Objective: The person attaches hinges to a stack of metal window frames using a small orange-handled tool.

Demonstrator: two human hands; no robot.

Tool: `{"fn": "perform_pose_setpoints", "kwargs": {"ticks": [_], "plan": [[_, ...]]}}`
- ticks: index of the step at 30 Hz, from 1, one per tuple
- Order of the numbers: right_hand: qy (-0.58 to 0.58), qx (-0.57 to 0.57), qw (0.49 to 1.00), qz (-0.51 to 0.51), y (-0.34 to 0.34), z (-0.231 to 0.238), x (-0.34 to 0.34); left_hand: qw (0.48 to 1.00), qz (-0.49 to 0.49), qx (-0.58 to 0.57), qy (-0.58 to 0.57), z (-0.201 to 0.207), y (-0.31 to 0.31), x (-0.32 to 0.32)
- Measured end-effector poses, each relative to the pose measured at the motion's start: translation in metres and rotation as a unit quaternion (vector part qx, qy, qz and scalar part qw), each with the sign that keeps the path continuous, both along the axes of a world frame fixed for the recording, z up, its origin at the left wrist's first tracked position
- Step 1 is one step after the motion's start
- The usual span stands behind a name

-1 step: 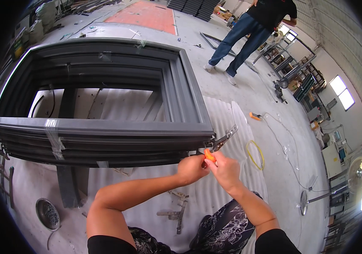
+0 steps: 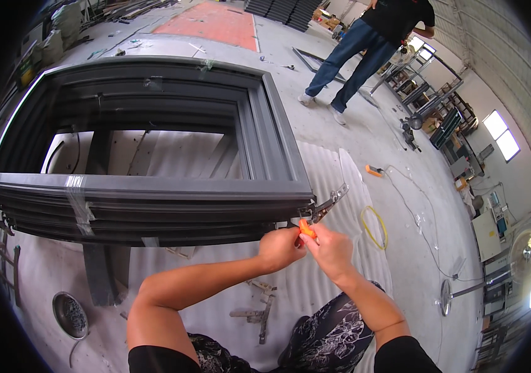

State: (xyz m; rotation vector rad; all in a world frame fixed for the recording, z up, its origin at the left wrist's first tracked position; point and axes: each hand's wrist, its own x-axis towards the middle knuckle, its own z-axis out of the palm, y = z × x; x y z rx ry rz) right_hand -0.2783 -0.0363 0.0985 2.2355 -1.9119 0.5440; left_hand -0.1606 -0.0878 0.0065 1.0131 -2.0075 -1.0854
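Note:
A stack of dark grey rectangular frames (image 2: 153, 186) fills the left, with strips of clear tape over its near side. At its near right corner, metal hinge arms (image 2: 327, 202) stick out. My right hand (image 2: 332, 252) grips a small orange-handled tool (image 2: 306, 229) just below that corner; its working end is hidden. Right beside it, my left hand (image 2: 280, 248) is closed with the fingers curled, close to the lower frames. What the left fingers hold, if anything, is hidden.
Loose metal hinge parts (image 2: 259, 314) lie on white foam sheeting below my hands. A metal bowl of small hardware (image 2: 71, 314) sits at lower left. To the right are a yellow loop (image 2: 375, 227) and an orange corded tool (image 2: 374, 170). A person (image 2: 365, 56) stands beyond.

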Motion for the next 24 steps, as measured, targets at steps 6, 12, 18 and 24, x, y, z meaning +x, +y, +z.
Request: {"fn": "perform_pose_setpoints", "kwargs": {"ticks": [6, 12, 18, 24], "plan": [[0.051, 0.015, 0.998, 0.019, 0.006, 0.01, -0.004, 0.993, -0.003, -0.1, -0.06, -0.003, -0.002, 0.008], [0.035, 0.033, 0.998, -0.042, 0.006, 0.003, -0.015, 0.997, -0.059, -0.027, 0.05, -0.021, -0.015, 0.006], [-0.11, 0.067, 0.991, -0.03, 0.003, 0.006, -0.02, 0.812, -0.236, 0.503, 0.18, -0.001, -0.036, 0.015], [-0.321, 0.164, 0.932, -0.033, 0.001, 0.007, -0.028, 0.847, -0.257, 0.425, 0.19, -0.01, -0.031, 0.012]]}}
